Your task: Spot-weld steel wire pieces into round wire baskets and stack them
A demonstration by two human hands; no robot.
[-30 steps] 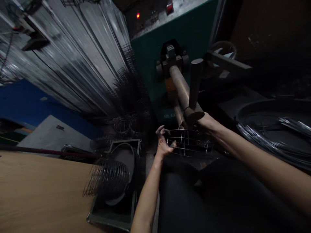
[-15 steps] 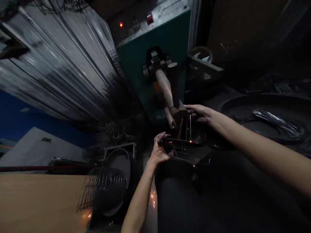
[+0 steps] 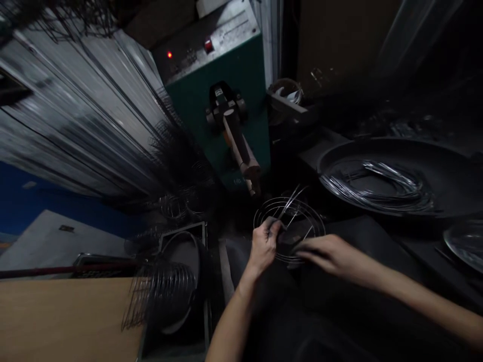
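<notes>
A round wire rack (image 3: 320, 217), made of concentric rings with straight cross wires, is in front of me below the welding machine's arms. My left hand (image 3: 265, 243) is closed around its left side. Several thin straight wires (image 3: 291, 200) stick up from between the left thumb and fingers. My right hand (image 3: 326, 251) is at the rack's lower right edge with its fingers pinched together; blur and darkness hide what is in them. The copper-coloured welding arms (image 3: 243, 151) extend from the green spot welder (image 3: 181, 100), apart from the rack.
A wide dark pan (image 3: 456, 181) with bundled wires (image 3: 392, 193) stands to the right. At lower left, a stack of wire rings (image 3: 166, 284) lies by a dark round container (image 3: 194, 251), beside a wooden board (image 3: 68, 317). Another round tray (image 3: 470, 241) is at far right.
The rack has come away from the welding arms, down towards me, and its rings now face up. My right hand has moved from beside the arm tips to the rack's near edge. The sparks are gone.
</notes>
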